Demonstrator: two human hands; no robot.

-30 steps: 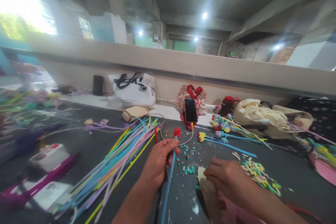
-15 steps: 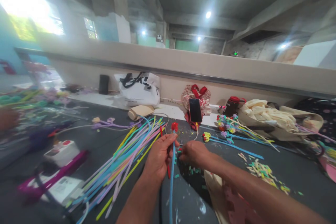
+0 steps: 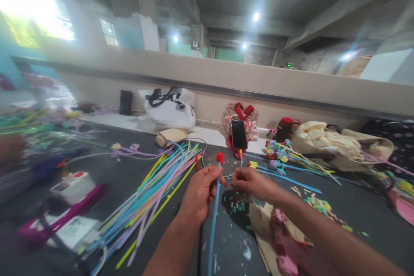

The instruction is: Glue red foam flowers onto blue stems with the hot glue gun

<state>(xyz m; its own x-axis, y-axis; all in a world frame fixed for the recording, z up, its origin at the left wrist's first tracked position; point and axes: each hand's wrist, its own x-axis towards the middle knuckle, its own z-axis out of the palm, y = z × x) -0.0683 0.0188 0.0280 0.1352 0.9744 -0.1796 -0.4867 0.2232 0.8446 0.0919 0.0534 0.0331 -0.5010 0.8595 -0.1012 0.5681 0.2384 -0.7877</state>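
Note:
My left hand (image 3: pixel 202 189) pinches a thin blue stem (image 3: pixel 212 224) just below the small red flower-like tip (image 3: pixel 220 158) at its top. The stem stands up and runs down toward the table's near edge. To its right, my right hand (image 3: pixel 254 184) is closed, thumb and fingers pressed together; whatever is in them is too small to make out. A gap separates this hand from the stem. Small green and red bits (image 3: pixel 237 205) lie on the dark table (image 3: pixel 233 241) beneath my hands. Left of my left hand spreads a bundle of long coloured stems (image 3: pixel 158 198).
A phone (image 3: pixel 239 134) leans on a patterned bag at the back. Stems with coloured flower heads (image 3: pixel 274 153) and pale cut pieces (image 3: pixel 318 205) lie at right. A pink object on cloth (image 3: pixel 263 233) sits under my right forearm. Left is a white box (image 3: pixel 73 187).
My right hand has moved slightly right and away from the stem. The red tip now sits a little farther right, with my left hand still holding the stem.

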